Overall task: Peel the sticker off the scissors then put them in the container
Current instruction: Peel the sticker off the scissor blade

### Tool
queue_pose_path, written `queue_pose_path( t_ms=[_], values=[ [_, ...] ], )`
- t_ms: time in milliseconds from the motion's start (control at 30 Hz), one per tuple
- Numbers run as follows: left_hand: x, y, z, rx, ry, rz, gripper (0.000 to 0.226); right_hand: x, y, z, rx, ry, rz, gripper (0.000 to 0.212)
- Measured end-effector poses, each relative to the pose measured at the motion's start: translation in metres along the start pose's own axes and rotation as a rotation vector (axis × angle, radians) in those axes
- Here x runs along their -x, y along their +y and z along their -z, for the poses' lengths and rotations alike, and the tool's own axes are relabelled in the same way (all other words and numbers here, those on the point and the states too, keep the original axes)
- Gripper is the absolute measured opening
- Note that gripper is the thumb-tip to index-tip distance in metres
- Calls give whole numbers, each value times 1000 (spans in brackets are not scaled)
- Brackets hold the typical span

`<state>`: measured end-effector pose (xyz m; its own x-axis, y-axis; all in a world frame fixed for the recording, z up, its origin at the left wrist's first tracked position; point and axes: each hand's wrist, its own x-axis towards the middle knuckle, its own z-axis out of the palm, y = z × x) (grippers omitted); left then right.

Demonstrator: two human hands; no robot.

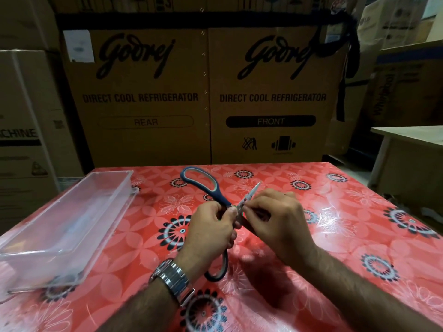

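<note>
Scissors [219, 195], blue handles w/ lighter inner lining, were held up off the table, over its middle, handles spread apart: one loop pointed up and away, the other hung down toward the person below the L wrist. Blade tip stuck out up-right past the fingers. Sticker [245, 200] showed as a small printed patch on the blade, partly hidden by fingertips; couldn't tell if any edge was lifted. L hand [211, 226] was curled round the scissors near the pivot, thumb on top, firm grip. R hand [278, 219] had thumb + forefinger pinched on the blade right at the sticker, other fingers loosely bent behind. Metal watch [171, 280] on the L wrist. Container [109, 173], clear plastic, long rectangular, sat on the table's L side, well apart from the scissors, open top up. Table [335, 236] was covered w/ a glossy red floral cloth. Behind it stood big cardboard boxes [148, 97] printed "Godrej Direct Cool Refrigerator", more cartons stacked L and R. A second table [407, 133] edged in at far R.
</note>
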<state>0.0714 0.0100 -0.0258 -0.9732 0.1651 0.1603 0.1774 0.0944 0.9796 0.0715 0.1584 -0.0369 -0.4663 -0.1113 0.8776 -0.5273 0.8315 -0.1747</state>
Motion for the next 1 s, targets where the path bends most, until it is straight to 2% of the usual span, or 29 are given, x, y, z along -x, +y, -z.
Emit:
queue_pose_path(
  t_ms=[167, 333, 467, 633, 733, 867, 1000],
  values=[
    [1, 2, -1, -34, 6, -30, 20, -2, 1, 1, 29, 44, 13, 11],
    [1, -1, -1, -90, 34, -39, 18, 3, -3, -3, 66, 18, 38, 14],
    [4, 1, -5, -71, 3, -29, 19, -8, 12, 4, 85, 68, -24, 13],
    [2, -1, -3, -91, 25, -33, 18, 1, 3, -1, 76, -7, 63, 17],
    [3, 1, -3, -77, 17, -29, 19, -9, 16, 7, 101, 39, -21, 14],
    [5, 1, -5, -101, 13, -43, 20, 2, 7, 4, 77, 2, 38, 15],
    [4, 2, -4, -79, 23, -40, 19, -6, 12, 7, 81, 42, -9, 13]
  ],
)
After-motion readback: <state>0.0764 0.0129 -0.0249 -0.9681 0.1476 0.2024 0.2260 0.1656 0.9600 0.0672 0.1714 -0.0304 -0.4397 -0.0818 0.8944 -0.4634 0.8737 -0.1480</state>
